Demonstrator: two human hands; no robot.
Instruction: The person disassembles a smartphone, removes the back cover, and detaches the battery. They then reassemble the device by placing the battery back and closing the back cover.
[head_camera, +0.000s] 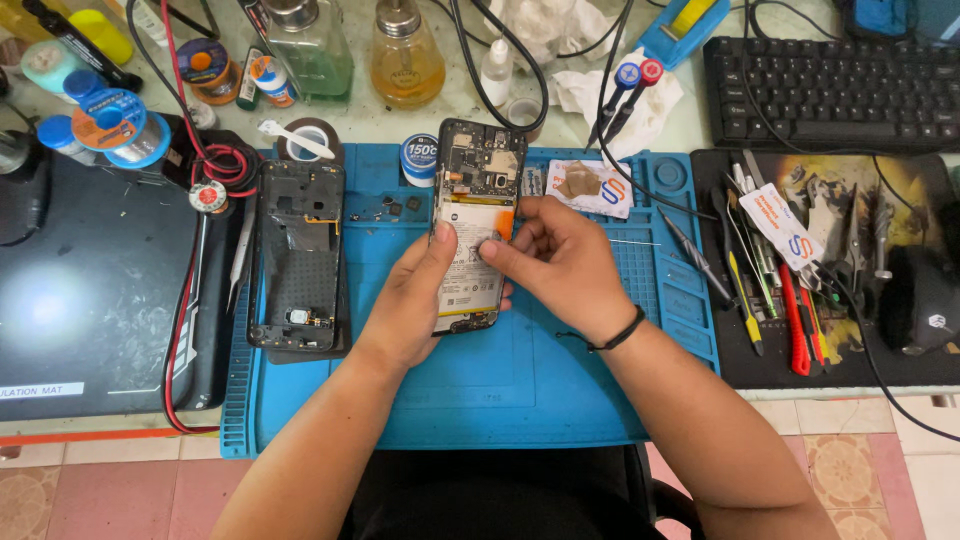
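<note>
Opened phone (470, 215) held upright above blue mat (560, 370), long axis running away from body, gripped along left edge by left hand (415, 295); right hand (555, 250) nearer battery, fingers (497, 252) pinched narrowly on its face.

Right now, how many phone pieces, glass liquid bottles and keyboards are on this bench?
Opened phone with battery, held in both hands: 1
Separate black phone frame on the blue mat: 1
Glass liquid bottles: 2, one greenish, one amber
Black keyboard: 1
Total: 5
</note>
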